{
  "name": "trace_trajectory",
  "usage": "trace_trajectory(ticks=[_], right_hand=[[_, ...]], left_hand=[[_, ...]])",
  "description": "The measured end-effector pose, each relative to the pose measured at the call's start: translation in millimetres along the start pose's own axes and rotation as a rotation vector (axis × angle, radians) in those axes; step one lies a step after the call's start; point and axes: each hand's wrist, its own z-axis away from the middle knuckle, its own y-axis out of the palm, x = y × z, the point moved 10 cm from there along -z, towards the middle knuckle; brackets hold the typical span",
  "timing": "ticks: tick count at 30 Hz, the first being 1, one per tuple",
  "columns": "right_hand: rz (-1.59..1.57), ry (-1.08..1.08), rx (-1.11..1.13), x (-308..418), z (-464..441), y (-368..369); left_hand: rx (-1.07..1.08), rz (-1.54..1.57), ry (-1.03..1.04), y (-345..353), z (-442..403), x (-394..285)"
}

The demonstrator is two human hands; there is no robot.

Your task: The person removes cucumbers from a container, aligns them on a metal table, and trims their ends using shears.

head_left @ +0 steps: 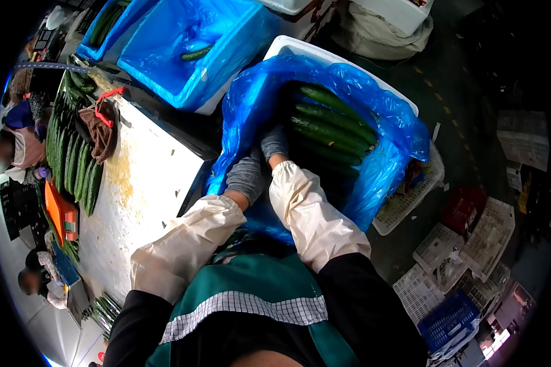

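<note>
A white box lined with a blue plastic bag [392, 116] stands before me, with several long green cucumbers [333, 125] lying side by side in it. Both my hands wear grey knitted gloves and are inside the box's left part. My left hand [246, 176] is against the blue liner on the left side. Just right of it, my right hand [274, 143] reaches down near the left ends of the cucumbers. The fingers of both hands are hidden in shadow, so what they hold, if anything, does not show.
A white table [134, 183] at left carries a cucumber pile [73, 153], a brown cloth [98, 131] and an orange object [61, 211]. Another blue-lined box [165, 55] stands behind. Crates [450, 324] lie at right. Two people are at far left.
</note>
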Motion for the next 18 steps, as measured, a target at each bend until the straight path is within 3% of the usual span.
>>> trace_trajectory(ticks=[2, 3, 5, 7, 9, 11, 13, 15, 18], right_hand=[[0.236, 0.22, 0.025, 10.9, 36.8, -13.3], [0.252, 0.281, 0.036, -4.4, 60.1, -23.5], [0.591, -0.192, -0.085, 50.2, 48.5, -52.9], [0.915, -0.426, -0.277, 86.6, 64.4, -75.3], [1.152, -0.65, -0.285, 88.1, 47.3, -69.5], [1.309, -0.644, -0.047, 76.5, 26.6, -61.0], [1.27, -0.715, 0.017, 62.3, 11.5, -60.2], [1.235, -0.607, -0.045, 73.9, -8.4, -61.0], [1.473, -0.428, -0.028, 73.6, -2.0, -56.5]], left_hand=[[-0.242, 0.035, 0.118, -25.2, 16.3, -5.0], [-0.179, 0.045, 0.111, -11.8, 26.5, -3.4], [-0.142, 0.098, 0.128, -14.3, 11.3, -7.4], [-0.088, 0.092, 0.093, -14.0, 19.0, -1.0], [-0.17, 0.116, 0.178, -13.0, 20.1, -5.0], [-0.164, 0.157, 0.238, 2.0, 20.5, -16.4], [-0.241, 0.237, 0.358, 14.0, 15.9, -14.3], [-0.106, 0.209, 0.299, 1.1, 25.3, -24.5], [-0.179, 0.255, 0.273, -9.2, 31.9, -14.9]])
